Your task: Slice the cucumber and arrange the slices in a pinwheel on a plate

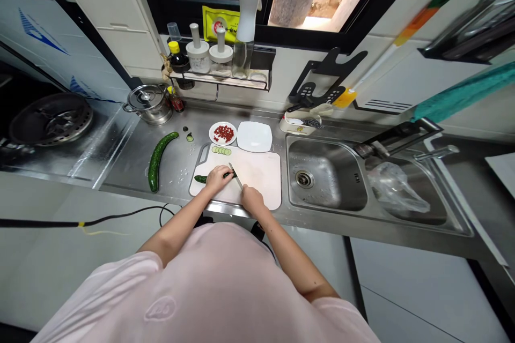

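On the white cutting board [261,187] lies a dark green cucumber piece [200,178], and my left hand [219,178] is closed over it, pressing it down. My right hand [252,199] grips the handle of a knife [236,176], whose blade stands at the cucumber's right end, close by my left fingers. Several pale cucumber slices [221,150] lie in an overlapping row at the board's upper left. Behind the board sit a plate of chopped red pieces [223,133] and a white square plate [255,136]. A whole cucumber [158,162] rests on the counter to the left.
Right of the board is a steel sink [328,174]; a second basin holds a clear plastic bag [396,187]. A lidded pot [149,103] and a wok [50,119] stand left. Cucumber ends [189,138] lie on the counter. A shelf [225,81] carries jars and bottles.
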Tool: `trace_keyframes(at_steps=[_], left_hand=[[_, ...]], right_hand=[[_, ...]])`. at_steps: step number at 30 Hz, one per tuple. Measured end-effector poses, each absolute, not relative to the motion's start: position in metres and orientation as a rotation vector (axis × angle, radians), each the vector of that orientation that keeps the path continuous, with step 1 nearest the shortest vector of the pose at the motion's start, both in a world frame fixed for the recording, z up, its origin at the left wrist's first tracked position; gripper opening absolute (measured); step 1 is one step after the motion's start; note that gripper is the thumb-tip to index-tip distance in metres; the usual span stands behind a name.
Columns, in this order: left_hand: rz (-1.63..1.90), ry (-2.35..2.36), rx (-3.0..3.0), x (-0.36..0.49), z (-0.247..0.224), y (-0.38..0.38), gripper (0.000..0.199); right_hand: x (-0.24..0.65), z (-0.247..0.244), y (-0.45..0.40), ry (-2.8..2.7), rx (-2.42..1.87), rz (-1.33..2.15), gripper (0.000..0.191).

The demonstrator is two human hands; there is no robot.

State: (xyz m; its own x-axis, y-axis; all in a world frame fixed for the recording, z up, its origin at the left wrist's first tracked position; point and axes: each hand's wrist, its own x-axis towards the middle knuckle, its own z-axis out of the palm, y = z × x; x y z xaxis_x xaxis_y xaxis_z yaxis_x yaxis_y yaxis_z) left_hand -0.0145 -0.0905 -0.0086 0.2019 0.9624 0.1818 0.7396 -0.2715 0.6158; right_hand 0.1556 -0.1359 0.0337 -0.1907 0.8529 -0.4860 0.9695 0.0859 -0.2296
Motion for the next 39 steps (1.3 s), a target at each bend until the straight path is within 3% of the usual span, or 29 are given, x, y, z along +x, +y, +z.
trace_keyframes(at_steps=[28, 39], left_hand=[[0.727, 1.664, 2.122, -0.011, -0.004, -0.095, 0.015], [0.645, 1.709, 2.11, -0.012, 0.005, -0.101, 0.022]], right_hand=[[0.181, 0.039, -0.161, 2.095, 1.823, -0.775, 0.024], [0.2, 0.047, -0.166, 2.063, 2.112, -0.636, 0.034]])
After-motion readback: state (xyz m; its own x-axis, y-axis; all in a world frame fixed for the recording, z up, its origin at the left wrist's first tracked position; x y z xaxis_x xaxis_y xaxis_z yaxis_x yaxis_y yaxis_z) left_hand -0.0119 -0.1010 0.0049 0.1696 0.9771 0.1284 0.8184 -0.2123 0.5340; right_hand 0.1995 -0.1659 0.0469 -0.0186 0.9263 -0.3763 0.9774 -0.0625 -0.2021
